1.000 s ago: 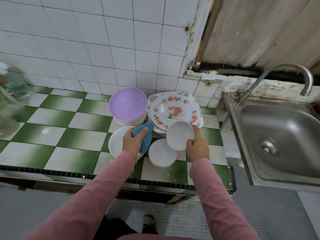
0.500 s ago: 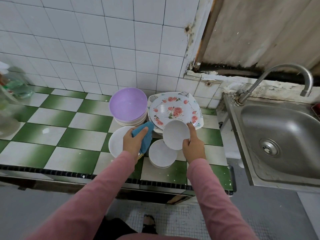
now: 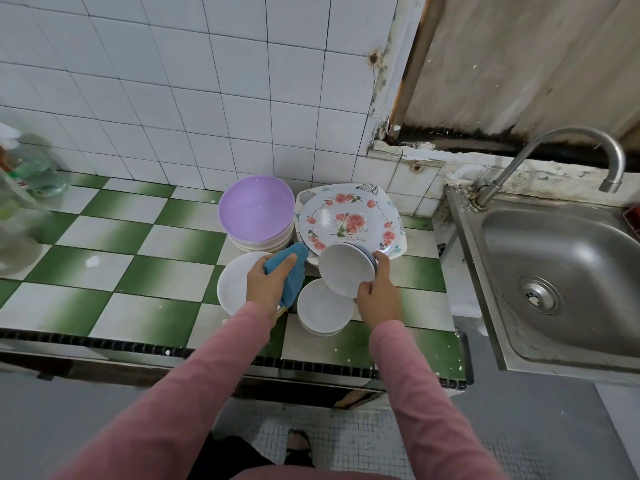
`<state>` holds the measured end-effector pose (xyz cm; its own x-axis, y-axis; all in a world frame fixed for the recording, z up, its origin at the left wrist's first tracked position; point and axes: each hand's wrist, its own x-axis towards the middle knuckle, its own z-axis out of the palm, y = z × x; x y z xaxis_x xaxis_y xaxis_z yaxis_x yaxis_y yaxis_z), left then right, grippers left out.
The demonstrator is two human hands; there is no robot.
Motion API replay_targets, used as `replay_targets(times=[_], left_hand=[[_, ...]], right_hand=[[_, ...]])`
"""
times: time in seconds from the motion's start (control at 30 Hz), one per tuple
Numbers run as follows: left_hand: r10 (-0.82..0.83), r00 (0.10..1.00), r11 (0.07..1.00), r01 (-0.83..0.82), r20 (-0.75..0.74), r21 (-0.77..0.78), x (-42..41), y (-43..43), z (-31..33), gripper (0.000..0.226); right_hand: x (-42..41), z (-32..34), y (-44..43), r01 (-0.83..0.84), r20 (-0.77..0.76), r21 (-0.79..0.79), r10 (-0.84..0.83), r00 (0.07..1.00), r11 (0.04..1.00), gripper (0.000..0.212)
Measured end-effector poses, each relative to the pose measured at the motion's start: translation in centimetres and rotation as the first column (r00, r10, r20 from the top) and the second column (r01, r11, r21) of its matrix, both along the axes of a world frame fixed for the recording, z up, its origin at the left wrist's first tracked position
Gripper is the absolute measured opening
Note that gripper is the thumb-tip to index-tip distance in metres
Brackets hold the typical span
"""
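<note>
Bowl (image 3: 346, 270) has shifted slightly left toward the cloth (image 3: 292, 271) since 1 s ago, and the right hand (image 3: 379, 297) went with it. Left hand (image 3: 268, 285) hasn't moved.

Right hand grasps the bowl by the rim, thumb on the near edge and fingers round the far side. Bowl is off the counter (image 3: 138, 237), tilted, mouth facing left and up.

Left hand clutches the bunched blue cloth, thumb on top. Cloth is just beside the bowl's left rim; can't tell if they touch.

Bowl sits between the hands, right of the cloth, above a stack of white bowls (image 3: 323, 311) near the counter's front edge.

White plate (image 3: 233, 285) lies under the left hand. Floral plate (image 3: 348, 220) is behind the bowl and a purple bowl (image 3: 258, 209) sits on its own stack, both by the back wall. All dishes cluster at the counter's right end.

Sink (image 3: 561, 271) with tap (image 3: 554, 147) is past the right edge. Bottle (image 3: 31, 168), blurred, is at the back left corner.
</note>
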<state>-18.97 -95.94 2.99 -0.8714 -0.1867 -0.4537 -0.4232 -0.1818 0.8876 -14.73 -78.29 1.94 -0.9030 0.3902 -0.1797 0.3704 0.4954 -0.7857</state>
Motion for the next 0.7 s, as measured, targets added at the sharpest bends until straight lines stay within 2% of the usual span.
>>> replay_targets(times=[0.23, 0.43, 0.5, 0.57, 0.63, 0.7], left_hand=[[-0.008, 1.000, 1.000, 0.008, 0.007, 0.002, 0.0, -0.1, 0.1, 0.037], [-0.001, 1.000, 1.000, 0.001, 0.011, 0.016, 0.1, -0.2, 0.2, 0.040], [0.007, 1.000, 1.000, -0.008, 0.011, 0.021, 0.2, -0.3, 0.3, 0.038], [0.010, 1.000, 1.000, -0.010, 0.006, 0.026, 0.3, -0.2, 0.4, 0.036], [0.006, 1.000, 0.999, -0.006, 0.002, 0.034, 0.4, -0.1, 0.6, 0.036], [0.004, 1.000, 0.999, -0.004, -0.008, 0.045, 0.6, 0.1, 0.7, 0.036]], right_hand=[[0.1, 0.7, -0.5, 0.070, -0.044, -0.292, -0.087, 0.995, 0.954, 0.055], [0.2, 1.7, -0.5, 0.032, -0.106, -0.589, -0.116, 0.988, 0.808, 0.077], [0.3, 1.6, -0.4, 0.063, -0.072, -0.724, -0.166, 0.984, 0.687, 0.075], [0.5, 1.5, -0.1, 0.106, 0.005, -0.846, -0.190, 0.982, 0.523, 0.069], [0.6, 1.2, 0.1, 0.128, 0.059, -0.924, -0.196, 0.979, 0.360, 0.064], [0.6, 0.9, 0.3, 0.117, 0.073, -0.975, -0.227, 0.971, 0.188, 0.069]])
